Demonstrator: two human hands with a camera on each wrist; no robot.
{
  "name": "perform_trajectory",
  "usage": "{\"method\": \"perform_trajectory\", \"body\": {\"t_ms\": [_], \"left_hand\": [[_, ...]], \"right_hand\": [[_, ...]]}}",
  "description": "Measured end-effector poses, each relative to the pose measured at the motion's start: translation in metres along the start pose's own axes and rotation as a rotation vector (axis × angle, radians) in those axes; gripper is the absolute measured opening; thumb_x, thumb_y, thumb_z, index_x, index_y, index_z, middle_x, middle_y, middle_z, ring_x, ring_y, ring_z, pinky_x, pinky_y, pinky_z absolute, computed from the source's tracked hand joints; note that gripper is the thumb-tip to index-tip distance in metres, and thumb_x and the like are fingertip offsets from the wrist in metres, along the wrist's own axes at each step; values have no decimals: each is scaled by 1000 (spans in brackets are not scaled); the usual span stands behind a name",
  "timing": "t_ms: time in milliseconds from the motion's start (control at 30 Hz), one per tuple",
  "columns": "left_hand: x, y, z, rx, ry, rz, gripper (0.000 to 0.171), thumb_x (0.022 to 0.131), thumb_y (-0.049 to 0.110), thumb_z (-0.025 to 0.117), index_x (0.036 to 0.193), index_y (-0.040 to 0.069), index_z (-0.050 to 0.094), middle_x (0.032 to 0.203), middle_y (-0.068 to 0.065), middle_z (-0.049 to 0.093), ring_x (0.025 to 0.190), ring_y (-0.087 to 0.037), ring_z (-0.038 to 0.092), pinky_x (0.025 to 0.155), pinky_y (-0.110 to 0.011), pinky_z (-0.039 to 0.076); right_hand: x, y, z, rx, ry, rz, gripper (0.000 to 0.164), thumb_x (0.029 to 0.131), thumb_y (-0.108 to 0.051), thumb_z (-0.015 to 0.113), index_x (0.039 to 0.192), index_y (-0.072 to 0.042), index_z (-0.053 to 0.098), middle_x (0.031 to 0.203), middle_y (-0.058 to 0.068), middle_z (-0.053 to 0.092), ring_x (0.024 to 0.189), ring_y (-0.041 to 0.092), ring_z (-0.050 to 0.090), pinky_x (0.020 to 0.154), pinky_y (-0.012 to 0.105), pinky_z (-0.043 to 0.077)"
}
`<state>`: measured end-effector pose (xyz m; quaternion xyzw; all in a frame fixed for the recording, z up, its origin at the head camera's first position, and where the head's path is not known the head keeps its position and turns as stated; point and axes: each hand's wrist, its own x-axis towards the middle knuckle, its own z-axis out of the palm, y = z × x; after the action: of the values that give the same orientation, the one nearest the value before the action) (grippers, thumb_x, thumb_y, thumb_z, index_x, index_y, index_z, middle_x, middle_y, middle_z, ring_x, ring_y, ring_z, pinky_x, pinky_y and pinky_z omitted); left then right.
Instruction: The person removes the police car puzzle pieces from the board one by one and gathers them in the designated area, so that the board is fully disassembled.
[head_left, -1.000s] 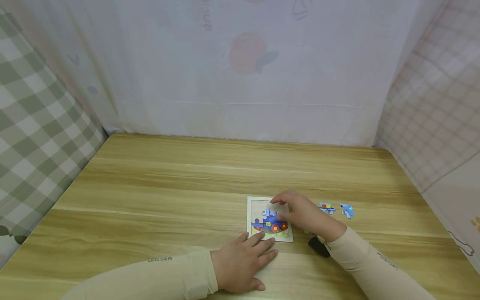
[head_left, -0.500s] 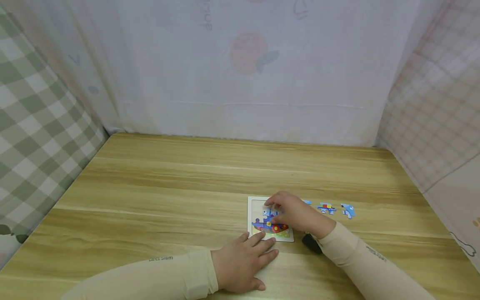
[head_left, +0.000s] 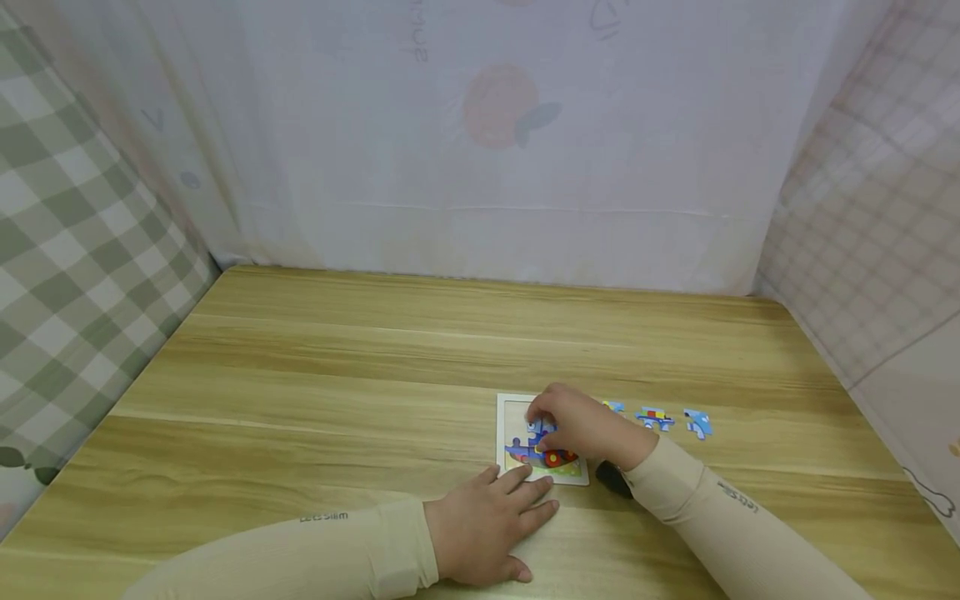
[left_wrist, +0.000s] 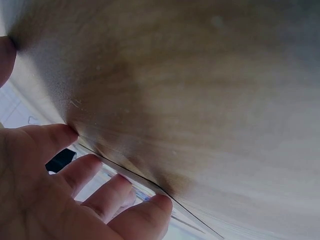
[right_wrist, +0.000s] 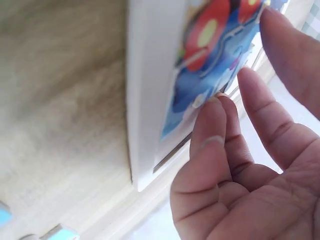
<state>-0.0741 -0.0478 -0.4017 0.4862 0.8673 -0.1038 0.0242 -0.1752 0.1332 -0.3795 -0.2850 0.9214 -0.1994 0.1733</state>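
Note:
A small jigsaw puzzle in a white-edged square tray point(head_left: 501, 417) lies right of the table's middle, partly filled with a blue boat picture with red and yellow wheels. My left hand point(head_left: 491, 527) rests with spread fingers at the tray's near edge; its fingertips point(left_wrist: 161, 201) meet the rim in the left wrist view. Over the tray, my right hand point(head_left: 581, 429) bends its thumb and fingers around blue puzzle pieces point(right_wrist: 200, 90). The thumb is well apart from the other fingertips point(right_wrist: 212, 107), which are right at the picture. I cannot tell whether they pinch a piece.
Loose jigsaw pieces lie right of the tray, among them a blue one with red and yellow point(head_left: 656, 417) and a light blue one point(head_left: 697, 422). A black object point(head_left: 614, 480) is by the right wrist. White curtains point(head_left: 480, 225) border the wooden table point(head_left: 322, 333).
My right hand has shifted left across the puzzle, its thumb and fingertips now around the light blue piece with an eye. My left hand stays at the tray's near edge.

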Motion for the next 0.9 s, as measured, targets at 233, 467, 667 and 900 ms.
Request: {"method": "perform_trajectory", "body": {"t_ms": [233,467,667,900], "left_hand": [[1,1,-1,-2,-17,-2,71,90,67,45,148,27,40,152,4,36,139,-22,35,100,-38,43],[1,1,-2,-15,-39,-5,71,90,68,44,148,27,39,153,4,34,140,-21,33,101,-38,42],[1,1,-2,-15,-43,-5,71,90,68,43,149,28,39,153,4,34,140,-22,33,101,-38,42],[1,1,-3,-29,-50,-12,71,90,67,45,149,28,38,154,4,34,140,-21,33,102,-38,42]], "right_hand": [[0,0,-1,-18,-11,-22,21,77,-6,80,92,-9,66,90,-1,52,79,13,47,76,31,44],[1,2,0,-8,-15,-31,21,77,-6,80,92,-10,65,90,-1,53,81,14,47,76,32,44],[3,1,1,-9,-18,-41,21,77,-5,79,92,-9,65,89,0,52,81,14,46,76,32,44],[4,-1,2,-10,-18,-23,22,76,-4,79,90,-9,63,90,1,52,82,15,47,78,33,45]]}}
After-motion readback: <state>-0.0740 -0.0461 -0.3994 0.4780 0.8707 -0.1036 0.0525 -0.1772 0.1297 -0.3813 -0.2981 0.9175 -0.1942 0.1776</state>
